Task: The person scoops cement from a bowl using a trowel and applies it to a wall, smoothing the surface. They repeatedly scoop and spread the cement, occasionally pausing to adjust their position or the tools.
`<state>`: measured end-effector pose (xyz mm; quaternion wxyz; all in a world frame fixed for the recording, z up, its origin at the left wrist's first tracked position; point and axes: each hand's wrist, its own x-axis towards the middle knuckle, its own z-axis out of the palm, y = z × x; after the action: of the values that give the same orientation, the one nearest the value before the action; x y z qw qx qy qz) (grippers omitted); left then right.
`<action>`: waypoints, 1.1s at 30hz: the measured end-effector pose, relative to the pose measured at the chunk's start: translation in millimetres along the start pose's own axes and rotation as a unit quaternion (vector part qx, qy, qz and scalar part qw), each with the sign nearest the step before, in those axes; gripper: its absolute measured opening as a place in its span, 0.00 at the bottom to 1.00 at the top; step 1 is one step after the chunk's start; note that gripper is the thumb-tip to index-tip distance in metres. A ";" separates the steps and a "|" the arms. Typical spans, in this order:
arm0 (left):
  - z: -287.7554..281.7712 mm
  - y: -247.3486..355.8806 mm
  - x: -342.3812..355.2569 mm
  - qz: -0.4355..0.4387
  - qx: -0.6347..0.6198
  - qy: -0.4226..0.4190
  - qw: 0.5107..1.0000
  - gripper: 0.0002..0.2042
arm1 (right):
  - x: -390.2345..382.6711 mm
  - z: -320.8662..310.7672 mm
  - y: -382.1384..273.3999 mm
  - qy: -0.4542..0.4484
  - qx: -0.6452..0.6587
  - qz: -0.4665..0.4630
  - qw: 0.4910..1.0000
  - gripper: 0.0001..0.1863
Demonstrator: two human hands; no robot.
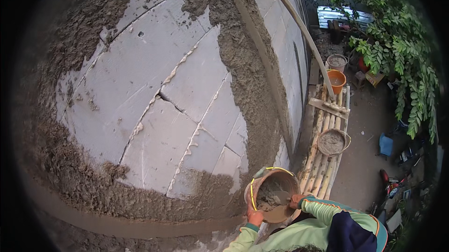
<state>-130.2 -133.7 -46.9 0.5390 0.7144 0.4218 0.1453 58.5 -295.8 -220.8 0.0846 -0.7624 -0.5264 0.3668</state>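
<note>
My left hand (255, 215) is closed on the side of a mortar-smeared bucket (291, 183) with a yellow edge, tilted so that its mouth faces me. Wet grey mortar (267, 197) lies inside. At the bucket's right side my right hand (296, 201) is wrapped round the handle of a trowel (281, 198), whose blade reaches into the mortar. Just beyond stands a wall of pale blocks (173, 130), with rough wet mortar (248, 79) spread round the bare part.
Bamboo poles (322, 177) form a scaffold platform at the right. On it are a mortar bucket (332, 142), a wooden float (329, 107) and an orange bucket (336, 80). A long batten (299, 23) leans there. Leafy branches (397, 41) hang over the ground below.
</note>
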 end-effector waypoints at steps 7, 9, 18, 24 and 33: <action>45.6 -43.0 -32.4 -0.096 -0.115 0.010 0.989 0.29 | -132.1 -114.7 -89.5 -0.114 0.509 0.182 0.833 0.17; 44.2 -97.4 -73.6 -0.140 -0.152 -0.002 0.978 0.23 | -175.6 -97.7 -86.3 -0.157 0.526 0.191 0.814 0.17; 2.6 -71.0 -63.8 -0.399 -0.318 0.065 0.858 0.17 | -161.2 -143.3 -122.6 -0.124 0.772 0.032 0.623 0.09; -64.6 -121.9 -86.2 -0.413 -0.309 0.124 0.848 0.11 | -143.5 -264.5 -182.2 0.011 0.906 -0.190 0.378 0.18; -102.9 -210.9 -128.5 -0.498 -0.350 0.189 0.770 0.12 | -172.6 -489.0 -204.0 0.608 0.596 -0.471 0.231 0.24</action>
<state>-369.8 -151.3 -164.6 0.6581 0.1239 0.7319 0.1262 193.9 -231.2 315.9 0.9666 -0.1007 -0.2110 -0.1052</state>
